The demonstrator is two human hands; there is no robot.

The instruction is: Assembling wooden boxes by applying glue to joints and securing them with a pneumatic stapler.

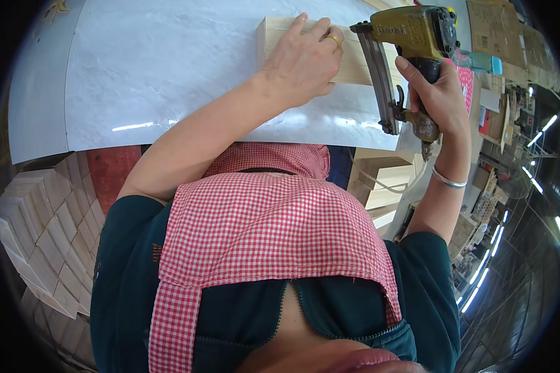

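A pale wooden box [354, 65] lies on the white tabletop in front of me. My left hand [305, 59], with a ring on one finger, grips it from above, fingers bent over its top and thumb at the near side. My right hand [438, 93] is wrapped round the handle of a pneumatic nail gun [410, 31] with a gold-coloured body and a dark magazine. The nose of the gun is at the right part of the box; whether it touches the wood I cannot tell. An air hose fitting hangs from the handle's lower end.
The glossy tabletop [162, 74] has its near edge at my apron. Stacked wooden boxes [50, 230] stand low at the left, and more wooden pieces [379, 180] sit below the table at the right. A pale hose [386, 186] loops there. Cardboard cartons [494, 31] stand at far right.
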